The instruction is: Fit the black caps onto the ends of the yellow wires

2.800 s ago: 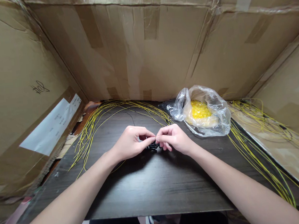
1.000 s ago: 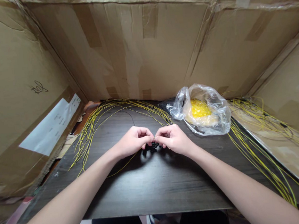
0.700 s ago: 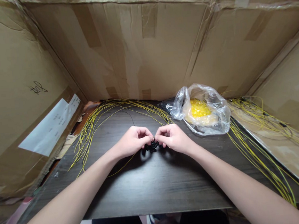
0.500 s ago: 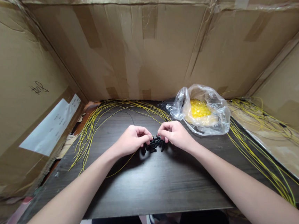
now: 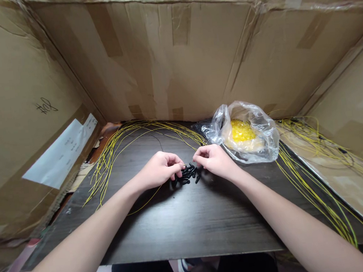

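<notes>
My left hand (image 5: 163, 168) is closed in a pinch on the end of a yellow wire (image 5: 149, 203), whose short tip sticks out past the fingers. The wire trails from under that hand toward my left forearm. My right hand (image 5: 213, 160) is also pinched, thumb against fingers, just right of the wire tip; whatever is in it is too small or hidden to name. Between and below both hands lies a small heap of black sleeve-like pieces (image 5: 187, 173) on the dark tabletop (image 5: 189, 228). The left fingers cover part of the heap.
A clear plastic bag (image 5: 266, 145) with small yellow pieces (image 5: 242, 130) stands behind my right hand, beside a bag of black pieces (image 5: 202, 128). Yellow wires (image 5: 107, 155) curve along the back left, and more yellow wires (image 5: 314, 200) lie at right. Cardboard walls (image 5: 162, 61) enclose the table.
My right fingers have shifted slightly up and right, away from the heap, showing more of the black pieces. The left hand has hardly moved.
</notes>
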`<state>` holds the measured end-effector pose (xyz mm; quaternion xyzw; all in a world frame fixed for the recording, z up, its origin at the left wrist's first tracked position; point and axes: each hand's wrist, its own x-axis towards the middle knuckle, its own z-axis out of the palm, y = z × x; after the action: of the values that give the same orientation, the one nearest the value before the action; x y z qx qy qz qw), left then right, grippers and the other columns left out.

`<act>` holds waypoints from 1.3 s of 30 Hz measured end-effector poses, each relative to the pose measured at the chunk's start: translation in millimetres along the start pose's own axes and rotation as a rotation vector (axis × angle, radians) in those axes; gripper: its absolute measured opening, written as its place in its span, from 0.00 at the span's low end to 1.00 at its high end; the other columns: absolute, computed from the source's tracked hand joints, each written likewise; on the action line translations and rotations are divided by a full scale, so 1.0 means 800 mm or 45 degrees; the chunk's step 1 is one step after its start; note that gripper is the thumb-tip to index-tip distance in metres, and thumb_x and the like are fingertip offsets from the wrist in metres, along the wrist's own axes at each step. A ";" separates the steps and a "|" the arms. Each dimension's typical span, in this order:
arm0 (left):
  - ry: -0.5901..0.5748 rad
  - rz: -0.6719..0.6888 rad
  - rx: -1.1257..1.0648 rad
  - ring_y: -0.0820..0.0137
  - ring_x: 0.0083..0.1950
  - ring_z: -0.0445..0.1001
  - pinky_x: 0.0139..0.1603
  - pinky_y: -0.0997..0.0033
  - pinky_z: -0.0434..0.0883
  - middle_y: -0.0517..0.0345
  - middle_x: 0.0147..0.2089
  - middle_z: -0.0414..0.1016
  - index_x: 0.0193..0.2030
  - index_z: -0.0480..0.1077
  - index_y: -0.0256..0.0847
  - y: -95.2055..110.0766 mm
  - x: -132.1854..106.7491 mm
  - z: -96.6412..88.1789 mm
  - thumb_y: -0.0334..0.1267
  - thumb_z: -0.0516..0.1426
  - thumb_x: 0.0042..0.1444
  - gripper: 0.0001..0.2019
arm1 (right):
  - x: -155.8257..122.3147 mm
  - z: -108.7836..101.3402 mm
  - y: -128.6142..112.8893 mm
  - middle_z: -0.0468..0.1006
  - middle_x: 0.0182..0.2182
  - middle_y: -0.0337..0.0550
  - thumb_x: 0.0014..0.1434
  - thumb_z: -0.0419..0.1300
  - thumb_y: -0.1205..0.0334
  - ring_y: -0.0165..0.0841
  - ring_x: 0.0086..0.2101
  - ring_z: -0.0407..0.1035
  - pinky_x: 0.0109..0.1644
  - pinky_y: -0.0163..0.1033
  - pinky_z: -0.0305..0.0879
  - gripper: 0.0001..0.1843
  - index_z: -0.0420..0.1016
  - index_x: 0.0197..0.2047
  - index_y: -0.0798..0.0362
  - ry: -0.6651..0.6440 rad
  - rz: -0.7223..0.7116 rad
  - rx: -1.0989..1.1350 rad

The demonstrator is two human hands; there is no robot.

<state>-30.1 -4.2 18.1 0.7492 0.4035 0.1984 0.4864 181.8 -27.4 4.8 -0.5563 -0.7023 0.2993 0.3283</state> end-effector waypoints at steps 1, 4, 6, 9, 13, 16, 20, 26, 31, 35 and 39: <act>0.002 0.006 0.006 0.73 0.25 0.71 0.28 0.72 0.71 0.53 0.28 0.79 0.33 0.74 0.34 -0.001 0.001 0.000 0.40 0.59 0.57 0.09 | 0.001 -0.001 0.003 0.80 0.26 0.40 0.56 0.57 0.63 0.30 0.27 0.70 0.33 0.34 0.63 0.09 0.78 0.29 0.54 0.020 -0.003 -0.097; -0.001 0.021 0.021 0.73 0.26 0.71 0.28 0.73 0.70 0.53 0.29 0.78 0.33 0.74 0.35 -0.004 0.002 -0.001 0.40 0.58 0.57 0.10 | 0.002 -0.004 0.014 0.81 0.28 0.40 0.55 0.58 0.64 0.32 0.30 0.72 0.36 0.35 0.63 0.08 0.80 0.30 0.52 0.022 -0.008 -0.366; -0.005 0.029 0.032 0.74 0.26 0.71 0.28 0.73 0.70 0.54 0.29 0.78 0.34 0.74 0.35 -0.004 0.002 -0.002 0.41 0.57 0.58 0.10 | 0.003 -0.006 0.019 0.81 0.29 0.40 0.54 0.59 0.64 0.33 0.31 0.73 0.36 0.35 0.62 0.07 0.80 0.32 0.50 -0.006 0.010 -0.475; -0.014 0.053 0.056 0.73 0.26 0.72 0.28 0.73 0.69 0.53 0.30 0.78 0.36 0.75 0.35 -0.005 0.002 -0.005 0.43 0.57 0.60 0.12 | 0.003 -0.008 0.022 0.81 0.30 0.39 0.53 0.59 0.65 0.33 0.31 0.73 0.35 0.35 0.61 0.08 0.80 0.33 0.49 -0.044 0.021 -0.529; -0.016 0.071 0.077 0.72 0.27 0.72 0.29 0.72 0.70 0.53 0.31 0.79 0.37 0.75 0.35 -0.007 0.002 -0.006 0.44 0.56 0.60 0.13 | 0.002 -0.011 0.019 0.80 0.28 0.38 0.52 0.59 0.67 0.31 0.29 0.71 0.32 0.33 0.59 0.07 0.79 0.31 0.49 -0.158 0.012 -0.485; -0.006 0.065 0.085 0.72 0.27 0.73 0.29 0.72 0.70 0.53 0.31 0.79 0.36 0.74 0.36 -0.009 0.003 -0.006 0.44 0.57 0.60 0.13 | 0.001 -0.011 0.017 0.79 0.27 0.37 0.52 0.60 0.64 0.30 0.27 0.69 0.29 0.33 0.56 0.05 0.78 0.31 0.49 -0.225 0.027 -0.484; 0.015 0.048 0.084 0.72 0.27 0.73 0.30 0.72 0.70 0.53 0.30 0.78 0.34 0.74 0.35 -0.008 0.003 -0.004 0.42 0.57 0.59 0.11 | -0.002 -0.008 0.016 0.79 0.28 0.37 0.52 0.62 0.60 0.29 0.27 0.67 0.28 0.33 0.54 0.04 0.77 0.31 0.49 -0.256 0.030 -0.497; 0.018 0.025 0.053 0.73 0.26 0.72 0.29 0.72 0.70 0.54 0.29 0.78 0.33 0.73 0.36 -0.009 0.003 -0.003 0.41 0.57 0.58 0.10 | -0.006 -0.005 0.015 0.78 0.26 0.38 0.52 0.62 0.62 0.29 0.27 0.68 0.29 0.33 0.57 0.03 0.75 0.29 0.52 -0.307 0.043 -0.432; 0.029 0.030 0.058 0.72 0.27 0.73 0.30 0.72 0.70 0.54 0.29 0.78 0.33 0.74 0.36 -0.009 0.003 -0.003 0.41 0.58 0.58 0.10 | -0.008 -0.020 0.008 0.78 0.29 0.39 0.52 0.64 0.57 0.30 0.29 0.69 0.30 0.33 0.58 0.08 0.75 0.34 0.51 -0.260 -0.005 -0.465; 0.036 0.024 0.061 0.72 0.27 0.72 0.29 0.72 0.69 0.55 0.29 0.77 0.34 0.74 0.36 -0.008 0.003 -0.003 0.41 0.58 0.58 0.10 | -0.006 -0.040 0.008 0.78 0.29 0.40 0.53 0.62 0.61 0.30 0.27 0.68 0.29 0.34 0.55 0.06 0.75 0.35 0.51 -0.172 0.032 -0.570; 0.027 0.018 0.057 0.72 0.26 0.72 0.29 0.72 0.69 0.55 0.28 0.77 0.33 0.74 0.35 -0.007 0.003 -0.002 0.41 0.58 0.57 0.10 | -0.005 -0.048 0.012 0.78 0.27 0.39 0.50 0.65 0.60 0.30 0.24 0.68 0.26 0.34 0.56 0.07 0.76 0.33 0.52 -0.320 0.094 -0.516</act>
<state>-31.9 0.1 13.5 0.7606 0.4075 0.2006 0.4639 218.2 -27.2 20.1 -0.5945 -0.7625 0.2310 0.1089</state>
